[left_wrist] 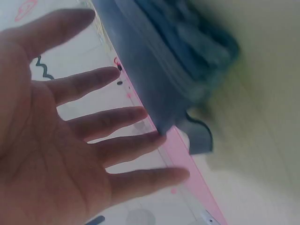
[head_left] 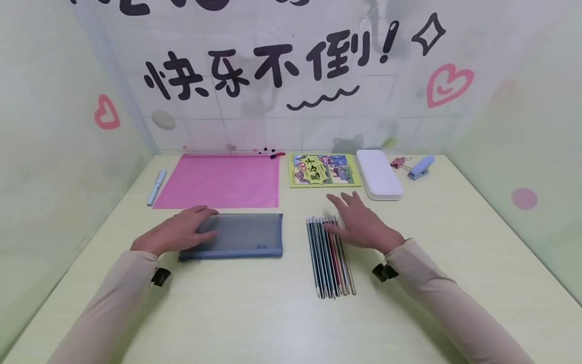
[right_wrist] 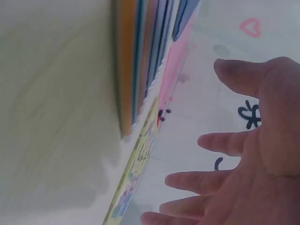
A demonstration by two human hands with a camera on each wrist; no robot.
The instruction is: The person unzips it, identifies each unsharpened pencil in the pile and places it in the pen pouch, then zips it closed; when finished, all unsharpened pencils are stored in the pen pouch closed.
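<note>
Wall [head_left: 254, 126]: "快乐不倒!"
Booklet [head_left: 325, 170]: "鬼谷子"
Pouch [head_left: 247, 232]: translucent mesh
Pencils [head_left: 328, 260]: slender
Left hand [head_left: 177, 231]: fingers extended
Right hand [head_left: 361, 222]: fingers spread

In the head view we read "快乐不倒!" in black lettering [head_left: 275, 68] on the back wall [head_left: 254, 132] at upper centre, and "鬼谷子" on the yellow-edged booklet [head_left: 325, 171] right of centre.

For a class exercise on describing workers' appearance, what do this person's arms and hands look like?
Both arms wear long, plain, pale beige sleeves: the left sleeve and the right sleeve. A small black device shows below each wrist, the left device and the right device. The left hand and right hand are bare, without gloves.
</note>
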